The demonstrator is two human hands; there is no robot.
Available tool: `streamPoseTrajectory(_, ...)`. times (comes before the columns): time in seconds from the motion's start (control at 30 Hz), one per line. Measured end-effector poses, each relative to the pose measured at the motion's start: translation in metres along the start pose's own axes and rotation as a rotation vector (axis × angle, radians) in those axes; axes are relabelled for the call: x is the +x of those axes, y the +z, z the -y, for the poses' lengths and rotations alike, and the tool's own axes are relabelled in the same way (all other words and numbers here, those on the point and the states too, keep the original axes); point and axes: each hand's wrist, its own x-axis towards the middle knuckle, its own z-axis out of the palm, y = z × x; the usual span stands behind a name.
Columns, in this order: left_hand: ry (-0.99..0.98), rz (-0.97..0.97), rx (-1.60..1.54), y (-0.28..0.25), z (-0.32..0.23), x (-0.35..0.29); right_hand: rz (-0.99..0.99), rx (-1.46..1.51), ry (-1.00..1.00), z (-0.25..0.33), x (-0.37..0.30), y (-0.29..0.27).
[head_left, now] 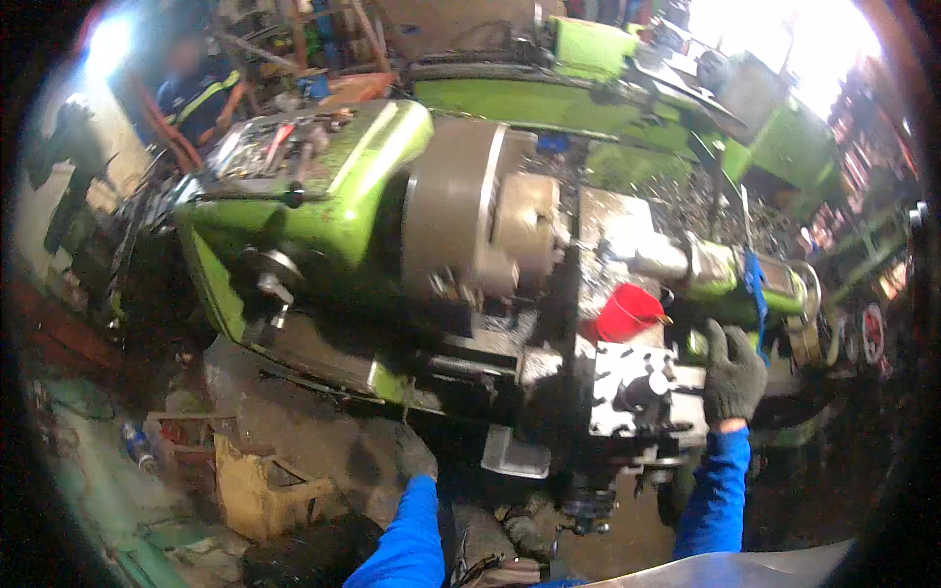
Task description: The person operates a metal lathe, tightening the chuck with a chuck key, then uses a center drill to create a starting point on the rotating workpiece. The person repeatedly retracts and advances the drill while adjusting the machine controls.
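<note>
A green lathe stretches across in front of me, its large grey chuck at the middle. Next to the chuck face is a blurred, tan metal workpiece. My right hand, in a dark grey knit glove, is just right of the tool post. Its fingers are stretched out and nothing shows in them. A red cup-like container sits just behind the tool post. Low in front of the lathe bed is my gloved left hand, near a thin upright lever. Blur and shadow hide its fingers.
The tailstock stands right of the chuck, with a blue cloth strip hanging on it. Tools lie on the green headstock. Metal chips pile behind the bed. A yellowish box is at lower left. Another person is at far left.
</note>
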Motion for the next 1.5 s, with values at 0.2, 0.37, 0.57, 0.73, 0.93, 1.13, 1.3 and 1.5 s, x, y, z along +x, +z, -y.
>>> streamPoseTrajectory(0.2,-0.155,0.515,-0.175,-0.018,-0.01,-0.002,0.31,0.304,0.201,0.0,0.011,-0.015)
streamPoseTrajectory(0.37,0.097,0.111,-0.6,-0.081,-0.022,0.002,0.149,0.515,0.12,-0.033,0.043,-0.009)
streamPoseTrajectory(0.57,0.464,-0.245,-1.042,-0.245,-0.049,-0.035,0.023,-0.043,0.105,-0.106,0.112,-0.013)
streamPoseTrajectory(0.73,0.661,-0.451,-1.149,-0.358,-0.099,-0.079,0.282,-0.263,-0.162,-0.132,0.173,0.03)
streamPoseTrajectory(0.93,0.857,-0.592,-1.123,-0.472,-0.194,-0.09,0.287,-0.026,-0.28,-0.196,0.187,0.077)
streamPoseTrajectory(1.13,0.83,-0.702,-1.034,-0.505,-0.236,-0.09,0.408,0.479,-0.36,-0.211,0.173,0.017)
streamPoseTrajectory(1.3,0.442,-0.14,-2.347,-0.483,-0.241,-0.108,1.118,0.54,-0.501,-0.151,0.127,-0.061)
streamPoseTrajectory(1.5,0.606,-0.332,-1.914,-0.486,-0.213,-0.128,1.971,0.39,-0.468,-0.122,0.081,-0.103)
